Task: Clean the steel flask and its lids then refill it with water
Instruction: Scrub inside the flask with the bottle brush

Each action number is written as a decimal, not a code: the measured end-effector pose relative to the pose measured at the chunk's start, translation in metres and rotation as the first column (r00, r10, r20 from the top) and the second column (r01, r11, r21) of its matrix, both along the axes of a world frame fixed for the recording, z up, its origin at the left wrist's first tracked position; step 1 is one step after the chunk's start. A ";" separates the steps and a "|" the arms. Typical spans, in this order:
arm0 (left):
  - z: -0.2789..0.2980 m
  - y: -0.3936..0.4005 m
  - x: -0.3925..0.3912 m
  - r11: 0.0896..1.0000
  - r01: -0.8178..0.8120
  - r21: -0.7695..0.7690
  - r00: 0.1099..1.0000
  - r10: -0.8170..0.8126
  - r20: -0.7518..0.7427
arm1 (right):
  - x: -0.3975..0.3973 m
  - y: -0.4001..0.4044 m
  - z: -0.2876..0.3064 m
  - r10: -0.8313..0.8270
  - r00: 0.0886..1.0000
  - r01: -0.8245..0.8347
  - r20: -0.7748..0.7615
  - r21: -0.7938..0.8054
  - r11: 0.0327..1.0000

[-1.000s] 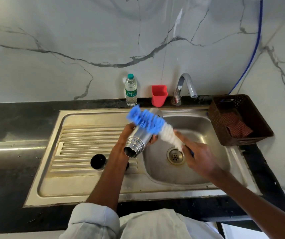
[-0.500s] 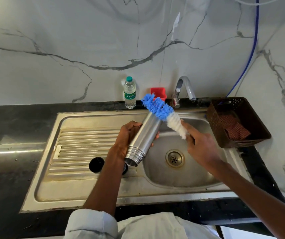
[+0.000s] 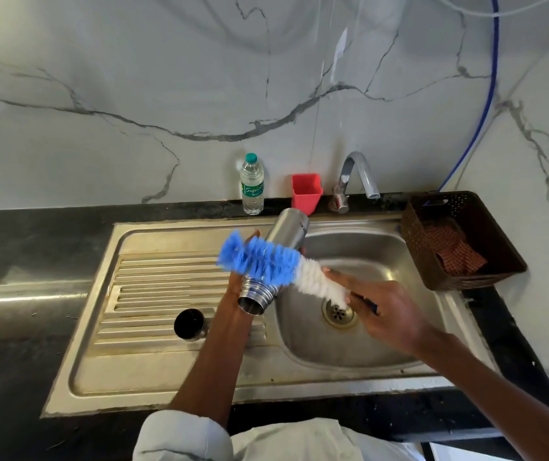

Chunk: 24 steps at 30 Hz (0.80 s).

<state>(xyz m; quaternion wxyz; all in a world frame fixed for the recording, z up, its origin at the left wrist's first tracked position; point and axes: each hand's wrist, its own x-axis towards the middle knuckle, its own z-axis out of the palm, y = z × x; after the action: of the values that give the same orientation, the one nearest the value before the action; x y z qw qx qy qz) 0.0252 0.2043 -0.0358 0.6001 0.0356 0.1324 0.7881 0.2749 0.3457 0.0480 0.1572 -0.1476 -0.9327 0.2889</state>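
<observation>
My left hand [image 3: 234,287] grips the steel flask [image 3: 286,232], which is tilted over the sink's edge with its open threaded mouth pointing down and toward me. My right hand [image 3: 386,311] holds the handle of a bottle brush [image 3: 266,261] with blue and white bristles. The brush lies across the outside of the flask's lower half. A black lid [image 3: 189,324] stands on the draining board, left of my left wrist.
The steel sink [image 3: 382,347] has a drain in the bowl and a ribbed draining board on the left. A tap [image 3: 359,174], a red cup [image 3: 306,193] and a plastic water bottle [image 3: 252,184] stand at the back. A brown basket [image 3: 499,257] with a checked cloth sits on the right.
The brush has slid from the flask's upper end down toward its mouth end. The flask stays in my left hand at much the same tilt.
</observation>
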 end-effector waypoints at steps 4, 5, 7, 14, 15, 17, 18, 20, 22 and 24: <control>0.024 0.008 0.001 0.919 0.015 -0.395 0.991 -0.065 -0.114 | -0.020 0.024 -0.004 -0.180 0.982 0.181 -0.060 0.020 0.983; 0.041 0.019 0.000 0.929 0.081 -0.360 0.993 -0.107 -0.054 | -0.024 0.028 -0.004 -0.237 0.970 0.237 -0.061 -0.001 0.971; 0.048 0.022 -0.001 0.862 -0.065 -0.503 0.998 0.046 -0.050 | -0.023 0.024 -0.003 -0.205 0.978 0.205 -0.044 0.000 0.979; 0.028 0.013 -0.002 0.898 0.017 -0.440 0.999 -0.038 -0.039 | -0.018 0.025 -0.013 -0.162 0.983 0.166 -0.084 0.035 0.986; 0.033 0.020 -0.005 0.901 0.023 -0.433 0.999 -0.036 -0.023 | -0.024 0.031 -0.014 -0.256 0.963 0.256 -0.084 -0.011 0.967; 0.044 0.023 -0.002 0.869 0.059 -0.491 0.996 -0.085 -0.031 | -0.026 0.030 -0.012 -0.295 0.951 0.291 -0.090 -0.050 0.955; 0.047 0.018 0.004 0.862 0.065 -0.502 0.996 -0.089 -0.024 | -0.023 0.027 -0.010 -0.240 0.967 0.237 -0.090 -0.039 0.971; 0.033 0.010 0.007 0.874 0.015 -0.485 0.997 -0.050 -0.059 | -0.007 0.018 -0.009 -0.061 0.995 0.061 -0.081 -0.009 0.998; 0.035 0.006 0.007 0.866 -0.027 -0.500 0.994 -0.029 -0.105 | 0.000 0.021 -0.010 -0.006 0.997 0.009 -0.071 0.042 0.999; 0.047 0.016 0.005 0.889 0.065 -0.454 0.994 -0.099 -0.051 | -0.011 0.034 -0.010 -0.165 0.984 0.168 -0.066 0.044 0.985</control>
<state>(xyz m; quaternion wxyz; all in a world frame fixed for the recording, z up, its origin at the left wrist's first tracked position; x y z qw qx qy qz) 0.0305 0.2201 0.0113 0.6194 -0.0704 0.3317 0.7081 0.2636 0.3795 0.0383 0.2135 -0.2122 -0.9186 0.2561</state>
